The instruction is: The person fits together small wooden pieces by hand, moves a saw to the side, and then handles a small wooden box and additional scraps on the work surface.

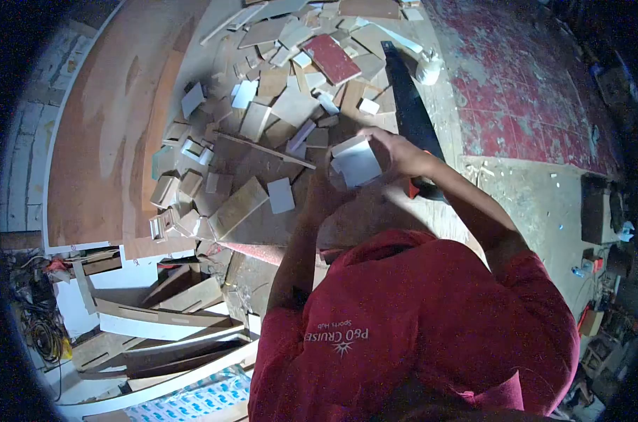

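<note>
Both hands are at a white block (358, 163) near the middle of the view. My right hand (398, 151) wraps round its right side, with fingers over the far edge. At the block's left side is my left hand (324, 184), in shadow, its fingers partly hidden. Beyond and left of the hands lie many wood offcuts, among them a red-faced board (331, 59) and a small white piece (281, 195). A handsaw (410, 98) lies right of the block, its orange handle (413, 188) partly under my right forearm.
A white bottle (429, 67) stands beyond the saw. Long brown panels (108, 112) line the left. Boards and strips (171, 316) are piled at the lower left, near coiled cables (48, 337). Worn red flooring (516, 91) spans the right.
</note>
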Tool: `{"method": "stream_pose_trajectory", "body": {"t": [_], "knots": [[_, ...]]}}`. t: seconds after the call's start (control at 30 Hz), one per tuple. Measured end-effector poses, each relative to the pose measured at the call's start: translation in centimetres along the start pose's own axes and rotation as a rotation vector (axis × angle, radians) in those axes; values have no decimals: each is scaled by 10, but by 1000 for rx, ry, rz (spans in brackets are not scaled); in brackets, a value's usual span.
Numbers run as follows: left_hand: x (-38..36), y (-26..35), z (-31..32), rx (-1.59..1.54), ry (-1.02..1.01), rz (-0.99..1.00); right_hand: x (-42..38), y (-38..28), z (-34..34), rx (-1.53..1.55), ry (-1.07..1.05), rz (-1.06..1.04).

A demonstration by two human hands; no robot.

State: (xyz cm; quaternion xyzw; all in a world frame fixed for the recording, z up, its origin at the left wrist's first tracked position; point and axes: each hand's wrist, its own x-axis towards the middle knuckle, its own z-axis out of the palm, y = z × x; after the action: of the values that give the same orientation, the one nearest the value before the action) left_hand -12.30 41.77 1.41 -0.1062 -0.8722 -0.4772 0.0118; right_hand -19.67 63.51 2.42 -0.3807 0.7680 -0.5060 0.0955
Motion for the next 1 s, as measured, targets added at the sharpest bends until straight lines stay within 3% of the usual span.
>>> {"method": "stream_pose_trajectory", "body": {"t": [0.03,0.1,0.17,0.23,0.27,0.33,0.43,0.53,0.63,0.77,0.83,0.87,0.93,0.97,1.0], "knots": [[-5,-18,13,-5,-6,-9,1,11,7,-30,-185,339],[-8,-35,31,148,63,-36,-6,36,26,-239,-179,199],[-9,-39,45,211,51,-142,-9,52,34,-220,-239,289],[-8,-44,53,382,-39,-223,-15,81,47,-485,-106,32],[-10,-46,56,378,-44,-226,-14,86,47,-484,-108,37],[-14,-51,61,502,120,-184,-13,96,46,-617,9,-214],[-12,-43,51,631,48,-193,-13,94,47,-586,-14,-185],[-8,-107,71,773,15,-96,-6,88,47,-536,-42,-152],[-9,-47,44,598,-77,-236,-1,82,49,-484,-61,-112],[-11,-66,55,576,-9,-216,3,85,48,-438,-82,-73],[-12,-74,56,634,16,-149,9,103,49,-444,43,-295],[-12,-67,54,637,14,-147,9,97,45,-444,47,-295],[-11,-47,50,574,43,-200,8,81,29,-427,-164,256],[-10,-51,52,573,41,-196,4,84,26,-429,-161,258],[-10,-55,55,601,63,-173,-1,86,23,-475,-149,433]]}}
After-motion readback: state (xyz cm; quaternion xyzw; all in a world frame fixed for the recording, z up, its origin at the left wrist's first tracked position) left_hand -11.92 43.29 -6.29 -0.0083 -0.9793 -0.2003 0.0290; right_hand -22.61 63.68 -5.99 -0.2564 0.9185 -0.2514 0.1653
